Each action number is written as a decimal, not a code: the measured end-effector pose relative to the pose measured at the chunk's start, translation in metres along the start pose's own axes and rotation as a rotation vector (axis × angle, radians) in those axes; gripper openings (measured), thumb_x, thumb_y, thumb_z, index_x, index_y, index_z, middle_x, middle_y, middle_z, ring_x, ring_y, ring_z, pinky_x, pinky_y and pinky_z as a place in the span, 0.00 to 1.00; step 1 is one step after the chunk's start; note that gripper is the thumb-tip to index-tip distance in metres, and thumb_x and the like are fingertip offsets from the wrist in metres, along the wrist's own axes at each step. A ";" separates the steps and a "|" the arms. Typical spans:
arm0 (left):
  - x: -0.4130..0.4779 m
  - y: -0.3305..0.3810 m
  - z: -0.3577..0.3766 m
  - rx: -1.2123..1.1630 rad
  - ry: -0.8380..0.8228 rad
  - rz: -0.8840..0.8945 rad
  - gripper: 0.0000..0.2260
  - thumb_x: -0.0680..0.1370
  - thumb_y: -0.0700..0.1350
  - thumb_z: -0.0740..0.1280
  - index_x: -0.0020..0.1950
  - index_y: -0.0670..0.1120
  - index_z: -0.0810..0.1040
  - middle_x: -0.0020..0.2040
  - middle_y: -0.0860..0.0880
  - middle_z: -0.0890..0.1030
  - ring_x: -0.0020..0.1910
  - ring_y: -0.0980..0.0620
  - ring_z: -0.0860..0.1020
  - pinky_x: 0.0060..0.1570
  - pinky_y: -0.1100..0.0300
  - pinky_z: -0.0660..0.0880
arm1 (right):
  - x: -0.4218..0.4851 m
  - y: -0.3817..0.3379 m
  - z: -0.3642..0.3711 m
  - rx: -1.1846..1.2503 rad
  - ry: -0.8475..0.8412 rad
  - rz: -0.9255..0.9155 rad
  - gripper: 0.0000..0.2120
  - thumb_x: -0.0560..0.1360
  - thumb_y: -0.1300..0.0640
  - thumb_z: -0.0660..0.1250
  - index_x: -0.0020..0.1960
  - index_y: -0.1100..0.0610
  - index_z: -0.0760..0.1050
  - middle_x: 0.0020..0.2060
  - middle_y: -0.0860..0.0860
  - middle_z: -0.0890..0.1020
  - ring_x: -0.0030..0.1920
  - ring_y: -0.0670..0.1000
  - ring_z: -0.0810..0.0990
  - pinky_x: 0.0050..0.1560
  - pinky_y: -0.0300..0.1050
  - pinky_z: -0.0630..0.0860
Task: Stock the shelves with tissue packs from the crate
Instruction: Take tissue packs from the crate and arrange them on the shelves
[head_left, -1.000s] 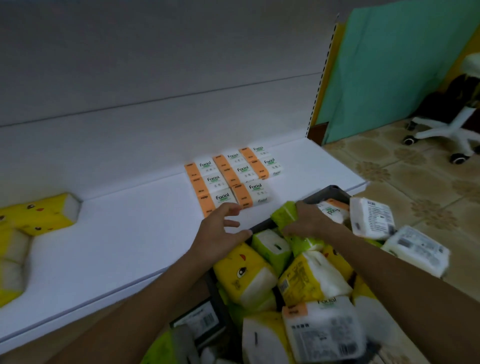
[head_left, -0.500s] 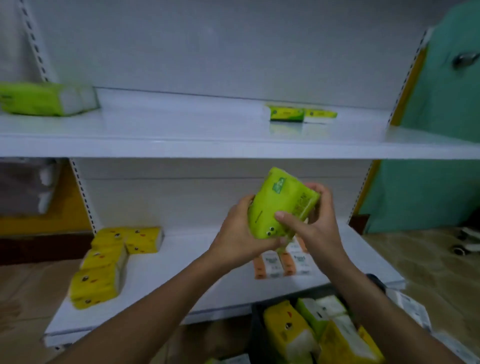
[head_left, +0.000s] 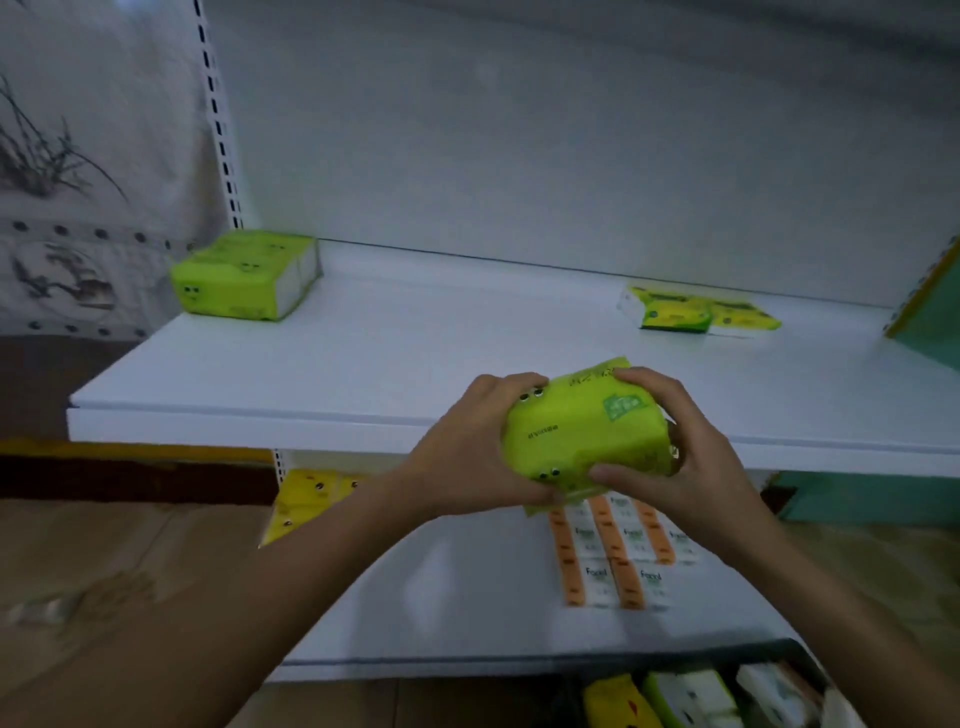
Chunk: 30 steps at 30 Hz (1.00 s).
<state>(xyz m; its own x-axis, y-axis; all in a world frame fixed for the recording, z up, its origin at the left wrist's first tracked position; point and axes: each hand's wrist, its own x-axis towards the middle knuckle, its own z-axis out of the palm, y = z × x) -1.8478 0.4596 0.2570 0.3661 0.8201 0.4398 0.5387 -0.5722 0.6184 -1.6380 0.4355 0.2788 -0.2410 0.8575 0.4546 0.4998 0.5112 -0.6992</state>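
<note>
Before the upper shelf (head_left: 363, 374), left hand (head_left: 467, 457) and right hand (head_left: 691, 457) clasp a green tissue pack (head_left: 582, 431).

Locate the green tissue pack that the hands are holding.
In the head view, the green tissue pack is right of centre, gripped between the left hand and the right hand, at the front edge of the upper shelf and above the orange-striped packs.

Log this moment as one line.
left hand: grips green tissue pack | right hand: grips it too | pack: held at front edge of upper shelf, not yet set down
</note>
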 end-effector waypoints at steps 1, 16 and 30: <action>0.003 0.004 -0.010 -0.028 -0.004 -0.004 0.43 0.56 0.55 0.76 0.69 0.50 0.66 0.59 0.54 0.68 0.56 0.63 0.65 0.51 0.81 0.60 | 0.005 -0.009 -0.003 0.005 -0.005 0.013 0.34 0.60 0.38 0.76 0.62 0.36 0.66 0.58 0.26 0.69 0.57 0.35 0.73 0.48 0.37 0.76; -0.077 -0.026 -0.186 -0.063 0.399 -0.511 0.37 0.66 0.47 0.76 0.70 0.51 0.63 0.64 0.53 0.67 0.56 0.57 0.71 0.50 0.66 0.68 | 0.104 -0.117 0.134 0.170 -0.147 0.187 0.35 0.64 0.57 0.78 0.66 0.42 0.67 0.63 0.45 0.75 0.58 0.43 0.74 0.51 0.23 0.67; -0.089 -0.116 -0.226 -0.071 0.224 -0.682 0.31 0.67 0.50 0.75 0.67 0.49 0.70 0.58 0.55 0.69 0.56 0.57 0.68 0.52 0.67 0.65 | 0.189 -0.118 0.291 0.093 -0.229 0.288 0.38 0.66 0.46 0.76 0.71 0.46 0.62 0.68 0.47 0.70 0.65 0.51 0.71 0.65 0.50 0.68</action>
<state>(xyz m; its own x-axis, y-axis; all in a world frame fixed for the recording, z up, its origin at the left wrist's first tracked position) -2.1146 0.4507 0.2934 -0.2029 0.9774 0.0590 0.5387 0.0611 0.8403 -1.9843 0.5547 0.2869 -0.2869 0.9523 0.1041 0.4989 0.2413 -0.8324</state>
